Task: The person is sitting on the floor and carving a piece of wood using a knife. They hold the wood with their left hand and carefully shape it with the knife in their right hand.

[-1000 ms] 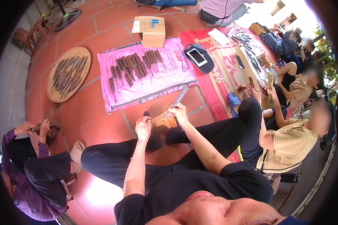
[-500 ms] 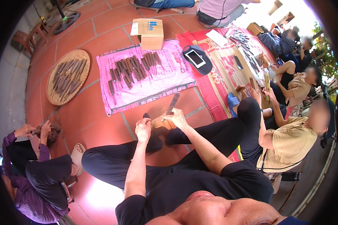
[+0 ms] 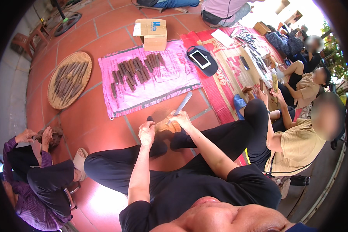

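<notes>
My right hand (image 3: 182, 120) is closed around a long flat knife (image 3: 184, 101), whose pale blade points up and away from me. Just under it sits a light-brown wooden block (image 3: 169, 126), close to my feet on the tiles. My left hand (image 3: 146, 133) is closed at the left of the block. A dark rounded tip (image 3: 150, 118) shows above its fingers; whether it belongs to a held piece I cannot tell.
Ahead lies a pink sack (image 3: 158, 92) bearing dark wooden-handled pieces (image 3: 133, 71). A round woven tray (image 3: 88, 79) holds more. Beyond are a cardboard box (image 3: 154, 38) and a cap (image 3: 208, 69) with a phone (image 3: 199, 58). People sit to both sides; a red mat (image 3: 216, 92) is at right.
The knife in my right hand has tilted further right and turned, its blade now pale instead of dark. My left hand stays nearly in place.
</notes>
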A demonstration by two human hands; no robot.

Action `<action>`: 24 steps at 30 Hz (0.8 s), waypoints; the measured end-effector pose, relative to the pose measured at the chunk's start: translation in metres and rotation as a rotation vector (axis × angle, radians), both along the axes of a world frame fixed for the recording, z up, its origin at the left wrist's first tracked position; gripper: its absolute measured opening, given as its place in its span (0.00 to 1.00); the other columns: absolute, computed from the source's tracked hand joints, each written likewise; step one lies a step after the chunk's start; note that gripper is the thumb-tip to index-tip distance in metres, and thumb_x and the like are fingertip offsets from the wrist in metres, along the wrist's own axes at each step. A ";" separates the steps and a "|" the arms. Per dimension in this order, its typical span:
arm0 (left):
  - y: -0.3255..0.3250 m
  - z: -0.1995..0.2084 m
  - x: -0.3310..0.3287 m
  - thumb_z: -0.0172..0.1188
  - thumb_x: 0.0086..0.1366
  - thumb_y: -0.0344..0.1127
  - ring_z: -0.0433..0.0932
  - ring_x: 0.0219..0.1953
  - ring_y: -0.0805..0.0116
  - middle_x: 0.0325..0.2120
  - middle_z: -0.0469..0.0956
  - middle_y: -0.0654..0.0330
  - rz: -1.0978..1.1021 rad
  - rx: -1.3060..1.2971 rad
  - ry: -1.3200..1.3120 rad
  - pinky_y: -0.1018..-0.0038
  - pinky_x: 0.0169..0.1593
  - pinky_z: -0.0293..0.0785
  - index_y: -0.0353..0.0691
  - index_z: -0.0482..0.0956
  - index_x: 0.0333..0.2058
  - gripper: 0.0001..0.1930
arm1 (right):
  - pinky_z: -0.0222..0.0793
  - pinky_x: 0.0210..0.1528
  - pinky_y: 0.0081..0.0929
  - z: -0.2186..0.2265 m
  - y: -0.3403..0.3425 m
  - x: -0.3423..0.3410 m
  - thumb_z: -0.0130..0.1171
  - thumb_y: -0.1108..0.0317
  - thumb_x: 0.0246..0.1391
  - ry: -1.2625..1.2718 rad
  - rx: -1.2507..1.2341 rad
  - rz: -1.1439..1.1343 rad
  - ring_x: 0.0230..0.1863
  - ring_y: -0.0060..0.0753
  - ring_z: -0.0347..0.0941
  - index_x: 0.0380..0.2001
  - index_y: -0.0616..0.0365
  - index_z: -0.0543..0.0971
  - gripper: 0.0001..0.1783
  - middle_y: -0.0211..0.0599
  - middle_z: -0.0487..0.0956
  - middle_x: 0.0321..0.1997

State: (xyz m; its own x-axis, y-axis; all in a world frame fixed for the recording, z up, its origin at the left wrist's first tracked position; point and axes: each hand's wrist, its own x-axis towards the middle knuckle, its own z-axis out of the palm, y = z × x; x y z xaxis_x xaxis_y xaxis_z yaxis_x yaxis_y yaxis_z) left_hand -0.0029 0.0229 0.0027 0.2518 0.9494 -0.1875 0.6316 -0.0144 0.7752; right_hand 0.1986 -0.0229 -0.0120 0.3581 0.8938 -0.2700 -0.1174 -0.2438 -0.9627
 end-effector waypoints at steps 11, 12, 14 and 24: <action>-0.001 -0.001 0.001 0.57 0.55 0.34 0.73 0.46 0.58 0.35 0.78 0.57 -0.001 0.006 0.009 0.64 0.49 0.69 0.46 0.79 0.32 0.05 | 0.68 0.32 0.20 0.007 -0.001 0.003 0.62 0.68 0.43 0.053 -0.027 0.020 0.30 0.23 0.75 0.24 0.62 0.79 0.07 0.34 0.79 0.25; -0.001 -0.001 0.000 0.57 0.55 0.34 0.73 0.46 0.58 0.35 0.78 0.57 0.007 0.016 0.009 0.64 0.49 0.69 0.46 0.79 0.32 0.05 | 0.68 0.31 0.20 0.007 0.000 0.003 0.62 0.69 0.42 0.053 -0.058 -0.010 0.29 0.23 0.75 0.25 0.62 0.79 0.07 0.34 0.79 0.25; -0.001 -0.001 -0.001 0.57 0.55 0.34 0.73 0.46 0.58 0.35 0.78 0.57 0.010 0.032 0.008 0.64 0.49 0.69 0.46 0.79 0.31 0.05 | 0.68 0.29 0.20 0.009 0.003 0.009 0.62 0.72 0.41 0.054 -0.121 -0.068 0.27 0.23 0.74 0.26 0.64 0.79 0.07 0.34 0.79 0.24; 0.000 0.006 0.002 0.57 0.55 0.34 0.72 0.46 0.59 0.35 0.78 0.58 0.009 -0.009 0.016 0.64 0.49 0.69 0.46 0.79 0.32 0.05 | 0.71 0.34 0.22 0.001 -0.002 0.007 0.61 0.74 0.43 0.146 -0.066 -0.071 0.31 0.28 0.77 0.30 0.65 0.78 0.08 0.37 0.79 0.27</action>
State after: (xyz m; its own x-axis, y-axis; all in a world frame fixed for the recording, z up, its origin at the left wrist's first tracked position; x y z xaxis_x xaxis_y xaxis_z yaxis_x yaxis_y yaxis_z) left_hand -0.0010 0.0232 0.0082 0.2400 0.9500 -0.1997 0.6437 -0.0017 0.7653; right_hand 0.2059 -0.0248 -0.0108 0.3723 0.8463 -0.3810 -0.2741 -0.2919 -0.9163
